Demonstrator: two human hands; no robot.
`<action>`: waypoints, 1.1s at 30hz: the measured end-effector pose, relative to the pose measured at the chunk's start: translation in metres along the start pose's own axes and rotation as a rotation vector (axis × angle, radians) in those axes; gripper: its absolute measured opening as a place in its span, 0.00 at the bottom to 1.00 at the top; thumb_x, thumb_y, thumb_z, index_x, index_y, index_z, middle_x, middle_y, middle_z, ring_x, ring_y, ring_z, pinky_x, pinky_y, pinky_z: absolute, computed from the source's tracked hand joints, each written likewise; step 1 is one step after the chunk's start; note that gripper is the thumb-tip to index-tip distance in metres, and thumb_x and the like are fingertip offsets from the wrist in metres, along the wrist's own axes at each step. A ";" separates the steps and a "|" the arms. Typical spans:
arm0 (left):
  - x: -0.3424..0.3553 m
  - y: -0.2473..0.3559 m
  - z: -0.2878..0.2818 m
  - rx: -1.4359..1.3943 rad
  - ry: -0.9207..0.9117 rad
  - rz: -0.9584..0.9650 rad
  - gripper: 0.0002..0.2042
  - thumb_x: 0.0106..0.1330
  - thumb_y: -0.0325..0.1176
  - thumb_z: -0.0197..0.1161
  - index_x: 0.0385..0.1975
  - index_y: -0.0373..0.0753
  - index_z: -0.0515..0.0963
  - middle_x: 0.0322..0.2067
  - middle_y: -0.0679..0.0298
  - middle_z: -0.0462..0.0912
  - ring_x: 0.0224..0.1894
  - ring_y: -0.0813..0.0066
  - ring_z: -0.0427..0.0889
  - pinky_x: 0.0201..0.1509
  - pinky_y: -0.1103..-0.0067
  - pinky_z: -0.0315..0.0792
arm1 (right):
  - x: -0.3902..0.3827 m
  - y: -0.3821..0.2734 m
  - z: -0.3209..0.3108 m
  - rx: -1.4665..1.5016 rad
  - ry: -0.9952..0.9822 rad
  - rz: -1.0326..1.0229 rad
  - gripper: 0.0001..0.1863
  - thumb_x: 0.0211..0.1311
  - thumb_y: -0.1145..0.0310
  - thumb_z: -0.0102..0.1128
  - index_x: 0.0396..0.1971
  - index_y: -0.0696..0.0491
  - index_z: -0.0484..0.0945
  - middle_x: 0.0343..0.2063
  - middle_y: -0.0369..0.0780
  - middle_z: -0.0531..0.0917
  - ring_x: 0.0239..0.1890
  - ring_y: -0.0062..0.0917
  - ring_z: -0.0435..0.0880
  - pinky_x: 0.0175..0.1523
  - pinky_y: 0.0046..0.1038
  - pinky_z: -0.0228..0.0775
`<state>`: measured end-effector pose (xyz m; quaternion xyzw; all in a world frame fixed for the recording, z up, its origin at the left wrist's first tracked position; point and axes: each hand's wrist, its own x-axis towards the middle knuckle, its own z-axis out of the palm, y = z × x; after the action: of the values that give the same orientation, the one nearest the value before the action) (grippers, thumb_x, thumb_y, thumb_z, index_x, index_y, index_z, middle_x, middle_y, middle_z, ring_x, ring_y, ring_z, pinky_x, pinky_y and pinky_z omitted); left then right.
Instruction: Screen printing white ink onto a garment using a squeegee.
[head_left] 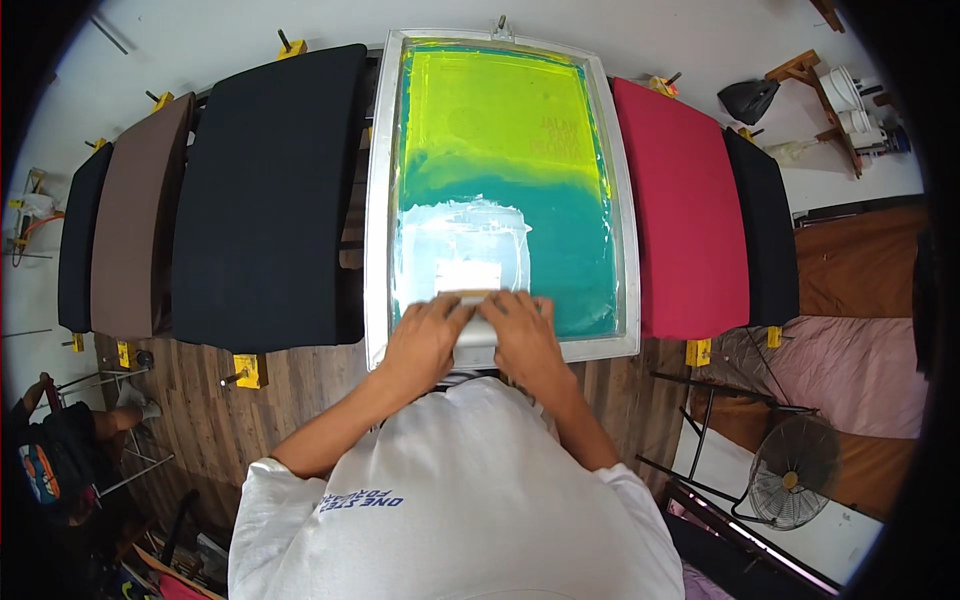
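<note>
A screen printing frame [379, 215] with a pale metal rim lies straight ahead of me. Its mesh is yellow-green at the far end and teal nearer, and white ink [465, 225] is smeared over the near left part. At the frame's near end, my left hand [428, 342] and my right hand [524, 335] grip a squeegee [474, 332] side by side. My fingers curl over its top, and its lower edge is mostly hidden by them. A small white rectangle [468, 275] shows in the ink just beyond the squeegee.
Left of the frame are a large black board [270, 200], a brown one [140, 220] and another black one. To the right are a red board [685, 210] and a black one [765, 230]. A fan [793, 472] stands at lower right; a person's leg [118, 420] shows at lower left.
</note>
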<state>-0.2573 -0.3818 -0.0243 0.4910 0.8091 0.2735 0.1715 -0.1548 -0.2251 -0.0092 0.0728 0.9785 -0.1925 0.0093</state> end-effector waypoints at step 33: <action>0.066 -0.042 -0.007 0.128 0.089 0.000 0.26 0.43 0.14 0.62 0.47 0.34 0.78 0.43 0.52 0.82 0.44 0.50 0.82 0.51 0.64 0.76 | 0.072 0.034 0.013 0.031 0.101 0.034 0.23 0.42 0.81 0.62 0.44 0.51 0.78 0.43 0.41 0.81 0.49 0.41 0.77 0.48 0.44 0.70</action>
<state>-0.3204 -0.3403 -0.0451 0.4883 0.8317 0.2429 0.1037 -0.2216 -0.1891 -0.0373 0.0991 0.9733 -0.2035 -0.0377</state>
